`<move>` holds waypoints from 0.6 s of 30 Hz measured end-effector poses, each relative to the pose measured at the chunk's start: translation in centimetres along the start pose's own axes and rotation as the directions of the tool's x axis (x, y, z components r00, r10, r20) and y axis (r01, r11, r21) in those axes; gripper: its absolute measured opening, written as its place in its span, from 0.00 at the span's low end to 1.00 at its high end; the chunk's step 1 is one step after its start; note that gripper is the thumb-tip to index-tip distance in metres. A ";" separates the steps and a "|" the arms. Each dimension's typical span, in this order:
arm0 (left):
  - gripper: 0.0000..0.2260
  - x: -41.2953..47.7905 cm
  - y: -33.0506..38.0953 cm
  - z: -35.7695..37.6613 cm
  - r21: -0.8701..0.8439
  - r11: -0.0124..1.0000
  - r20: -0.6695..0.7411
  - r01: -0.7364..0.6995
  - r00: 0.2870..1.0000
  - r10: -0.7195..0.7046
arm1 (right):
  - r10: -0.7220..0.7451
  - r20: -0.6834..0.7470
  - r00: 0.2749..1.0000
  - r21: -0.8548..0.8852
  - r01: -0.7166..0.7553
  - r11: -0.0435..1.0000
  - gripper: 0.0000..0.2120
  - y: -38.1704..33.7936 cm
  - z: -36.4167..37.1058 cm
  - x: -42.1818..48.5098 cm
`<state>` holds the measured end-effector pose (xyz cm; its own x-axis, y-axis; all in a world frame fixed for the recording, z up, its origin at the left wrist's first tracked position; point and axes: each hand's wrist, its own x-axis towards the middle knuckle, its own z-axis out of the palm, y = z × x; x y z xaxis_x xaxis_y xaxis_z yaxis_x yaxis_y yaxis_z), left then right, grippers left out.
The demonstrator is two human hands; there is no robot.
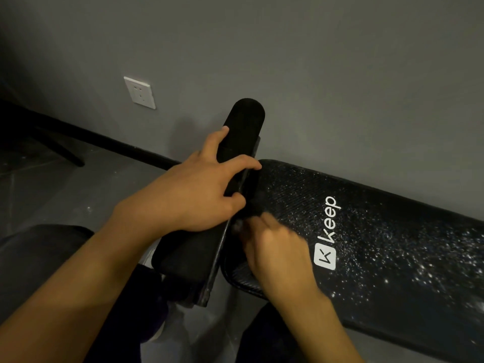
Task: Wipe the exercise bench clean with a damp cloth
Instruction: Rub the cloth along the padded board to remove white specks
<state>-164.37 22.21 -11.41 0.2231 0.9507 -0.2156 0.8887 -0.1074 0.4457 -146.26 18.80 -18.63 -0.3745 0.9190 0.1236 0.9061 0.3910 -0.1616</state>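
- The exercise bench point(379, 258) fills the frame from centre to 4 o'clock; its long axis runs from the rounded end by the hands out toward 4 o'clock
- The right hand point(275, 247), blurred, has its fingers bunched on a dark wad that I take to be the damp cloth point(255, 205), pressed at the bench's rounded end, at 12 o'clock from the knuckles
- The left hand point(193, 195) lies spread over the foam roller pad point(243, 119), fingers fairly straight, pressing rather than clutching, likely to steady it
- The roller pad's axis points to 1 o'clock, crosswise to the bench
- Nearly all of the padded top, past the keep logo point(327, 231), lies at 3 to 4 o'clock from the cloth, on the right hand's side, so the next strokes probably sweep that way along the length
- Pale specks dot the top; dust or print, I cannot tell
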 end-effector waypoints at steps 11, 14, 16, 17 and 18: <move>0.28 0.1 0.1 -0.4 0.002 1.000 0.023 0.003 1.000 -0.003 | 0.139 0.072 0.988 -0.005 -0.139 0.990 0.13 0.9 0.3 7.9; 0.28 0.2 0.1 -0.4 0.020 1.000 0.050 -0.007 0.999 0.006 | 0.065 0.084 0.994 0.044 -0.069 0.997 0.10 0.6 -0.4 3.9; 0.28 0.4 0.0 -0.4 0.028 0.999 0.056 -0.015 0.998 0.013 | 0.075 0.084 0.994 0.067 -0.080 0.994 0.11 0.6 -1.2 1.5; 0.28 0.3 0.0 -0.5 0.028 1.000 0.053 -0.014 0.999 0.012 | 0.100 0.089 0.991 0.057 -0.106 0.993 0.12 1.0 -1.4 1.8; 0.28 0.3 0.0 -0.5 0.025 1.000 0.052 -0.011 0.999 0.009 | 0.122 0.075 0.990 0.024 -0.124 0.992 0.12 1.6 -1.3 2.9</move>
<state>-164.45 22.64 -11.05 0.2517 0.9333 -0.2560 0.8961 -0.1248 0.4260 -145.59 21.99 -17.26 -0.2748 0.9611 0.0287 0.9405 0.2749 -0.1996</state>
